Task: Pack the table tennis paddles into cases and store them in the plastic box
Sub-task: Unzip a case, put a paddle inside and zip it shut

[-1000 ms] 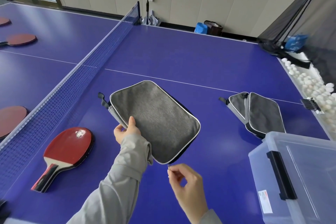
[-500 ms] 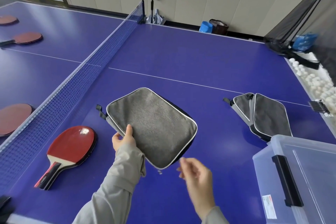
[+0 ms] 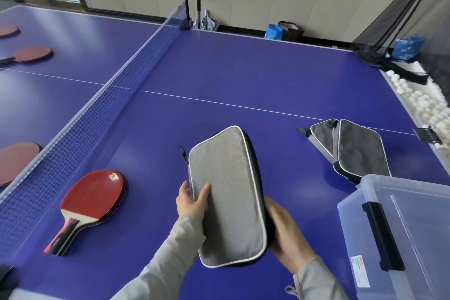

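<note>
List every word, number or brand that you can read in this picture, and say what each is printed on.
No text here can be read.
On the sticker of the plastic box: red and black print, too small and blurred to read.
On the handle of the red paddle: a pale mark, too blurred to read.
On the grey case lifted off the table: no lettering shows.

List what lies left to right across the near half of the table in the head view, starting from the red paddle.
Red paddle → left hand → grey case → right hand → two spare cases → plastic box.
</note>
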Available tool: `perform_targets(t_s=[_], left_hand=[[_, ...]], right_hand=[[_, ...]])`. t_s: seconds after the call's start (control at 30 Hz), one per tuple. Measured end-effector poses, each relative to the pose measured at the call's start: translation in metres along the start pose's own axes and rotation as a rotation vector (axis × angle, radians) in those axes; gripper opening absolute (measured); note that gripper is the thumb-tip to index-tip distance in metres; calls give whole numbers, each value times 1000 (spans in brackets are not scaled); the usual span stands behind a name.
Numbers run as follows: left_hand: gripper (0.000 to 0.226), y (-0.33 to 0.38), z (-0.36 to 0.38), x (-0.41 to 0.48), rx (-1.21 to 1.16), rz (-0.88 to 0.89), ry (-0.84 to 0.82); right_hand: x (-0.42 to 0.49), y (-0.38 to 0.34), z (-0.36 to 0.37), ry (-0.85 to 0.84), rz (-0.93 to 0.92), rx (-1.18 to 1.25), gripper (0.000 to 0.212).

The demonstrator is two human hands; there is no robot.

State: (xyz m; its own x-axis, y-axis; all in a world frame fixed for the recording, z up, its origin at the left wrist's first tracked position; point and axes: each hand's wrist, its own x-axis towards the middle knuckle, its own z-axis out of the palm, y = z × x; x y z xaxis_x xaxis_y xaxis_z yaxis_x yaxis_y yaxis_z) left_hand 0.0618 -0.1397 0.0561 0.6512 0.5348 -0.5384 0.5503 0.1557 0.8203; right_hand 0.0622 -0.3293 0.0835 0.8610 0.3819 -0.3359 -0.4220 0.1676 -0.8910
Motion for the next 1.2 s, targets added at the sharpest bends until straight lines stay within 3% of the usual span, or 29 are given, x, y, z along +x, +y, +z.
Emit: perform_targets(t_s=[0.07, 0.1, 0.2, 0.27, 0.5, 0.67, 0.8, 0.93, 1.13, 1.2], left_hand=[[87, 1, 11, -11, 218, 86, -60], [87, 0, 17, -19, 257, 136, -127], [68, -7, 29, -44, 251, 213, -336], [61, -13, 30, -55, 242, 250, -390], [55, -25, 12, -67, 128, 286, -307], [60, -32, -44, -40, 175, 303, -137], [71, -56, -95, -6, 302, 178, -45], [72, -85, -130, 30, 253, 58, 26], [70, -107, -153, 64, 283, 21, 14], [70, -110, -154, 71, 326, 38, 43]], right_hand=[[-2, 12, 4, 31, -31, -102, 20], [-2, 20, 5, 48, -30, -173, 20], [-5, 30, 7, 128, -45, -275, 23], [-6, 32, 10, 140, -78, -315, 21], [-12, 43, 15, 95, -99, -467, 38], [-14, 46, -8, 260, -106, -558, 43], [-8, 50, -38, 323, 5, -339, 42], [2, 68, -62, 347, 126, -254, 40], [6, 111, -62, 476, 317, -415, 38], [10, 125, -53, 548, 377, -571, 49]])
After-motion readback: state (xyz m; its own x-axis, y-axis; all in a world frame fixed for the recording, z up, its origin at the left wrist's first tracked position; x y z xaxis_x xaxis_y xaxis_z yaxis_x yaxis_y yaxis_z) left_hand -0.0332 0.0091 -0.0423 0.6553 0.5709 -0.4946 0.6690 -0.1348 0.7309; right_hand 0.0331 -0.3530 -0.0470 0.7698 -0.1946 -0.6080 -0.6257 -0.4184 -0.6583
